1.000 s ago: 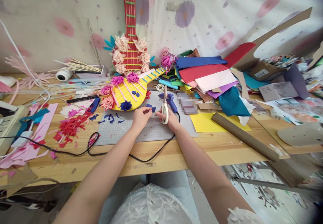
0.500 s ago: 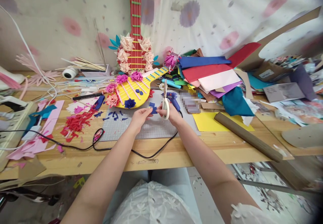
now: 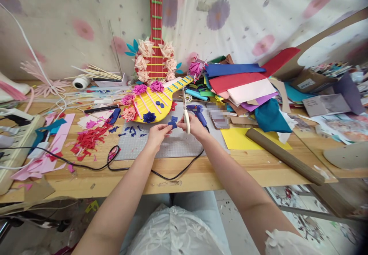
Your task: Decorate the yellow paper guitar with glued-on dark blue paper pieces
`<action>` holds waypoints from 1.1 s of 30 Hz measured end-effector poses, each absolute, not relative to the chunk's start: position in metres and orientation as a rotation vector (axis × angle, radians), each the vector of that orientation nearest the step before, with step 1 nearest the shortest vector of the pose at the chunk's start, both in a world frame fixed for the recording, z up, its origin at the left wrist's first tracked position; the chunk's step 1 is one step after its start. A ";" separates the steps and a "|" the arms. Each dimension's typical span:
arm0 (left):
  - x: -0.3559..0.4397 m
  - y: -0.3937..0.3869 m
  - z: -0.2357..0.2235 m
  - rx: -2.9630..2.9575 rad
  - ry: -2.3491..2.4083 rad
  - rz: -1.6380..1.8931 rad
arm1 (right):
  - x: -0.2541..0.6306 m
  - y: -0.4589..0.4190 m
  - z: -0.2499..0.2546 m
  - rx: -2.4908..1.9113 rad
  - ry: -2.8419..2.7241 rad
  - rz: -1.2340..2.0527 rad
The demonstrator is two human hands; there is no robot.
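My left hand [image 3: 158,135] pinches a small blue paper piece [image 3: 173,124] over the grey cutting mat [image 3: 172,147]. My right hand [image 3: 196,126] is closed around white-handled scissors [image 3: 187,120], whose blades point up and away from me; its fingertips are close to the blue paper, and I cannot tell whether they touch it. Just behind my hands lies a yellow paper guitar [image 3: 152,107] with pink and blue flowers. A blue glue gun [image 3: 197,113] rests right of the scissors. Blue paper scraps [image 3: 132,130] lie left of my left hand.
A red guitar [image 3: 156,55] leans on the wall. Stacked coloured paper [image 3: 241,82] sits at the back right, with a brown roll [image 3: 283,155] in front. Red scraps [image 3: 92,138] and a power strip [image 3: 17,147] are at left. A black cord [image 3: 172,179] crosses the table's front.
The camera view has shifted, so the scene sits further right. My hands stay close together; the scissors have turned to a more edge-on angle, and the blue paper's angle has changed slightly.
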State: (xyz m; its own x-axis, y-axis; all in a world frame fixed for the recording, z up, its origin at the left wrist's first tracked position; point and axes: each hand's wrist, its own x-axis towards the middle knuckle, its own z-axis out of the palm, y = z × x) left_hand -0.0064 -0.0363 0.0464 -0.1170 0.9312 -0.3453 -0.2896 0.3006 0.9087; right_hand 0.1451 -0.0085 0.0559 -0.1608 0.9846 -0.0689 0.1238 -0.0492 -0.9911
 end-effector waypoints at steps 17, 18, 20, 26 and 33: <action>-0.012 -0.023 0.094 0.139 0.949 1.685 | 0.132 -0.028 0.072 -0.938 -2.032 1.603; -0.012 -0.023 0.094 0.138 0.941 1.678 | 0.129 -0.028 0.075 -0.937 -2.046 1.599; -0.011 -0.024 0.091 0.150 0.928 1.664 | 0.124 -0.027 0.079 -0.952 -2.024 1.606; -0.014 -0.027 0.076 0.163 0.925 1.657 | 0.115 -0.025 0.078 -0.980 -1.948 1.694; -0.017 -0.027 0.071 0.186 0.950 1.668 | 0.109 -0.028 0.075 -0.969 -1.977 1.681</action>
State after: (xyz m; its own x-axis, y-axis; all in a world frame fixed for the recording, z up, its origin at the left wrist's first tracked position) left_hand -0.0172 -0.0275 0.0708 -0.3373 0.8744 -0.3488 -0.7460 -0.0223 0.6656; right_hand 0.1087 -0.0283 0.0750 -0.6952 0.7028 -0.1510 0.2619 0.0519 -0.9637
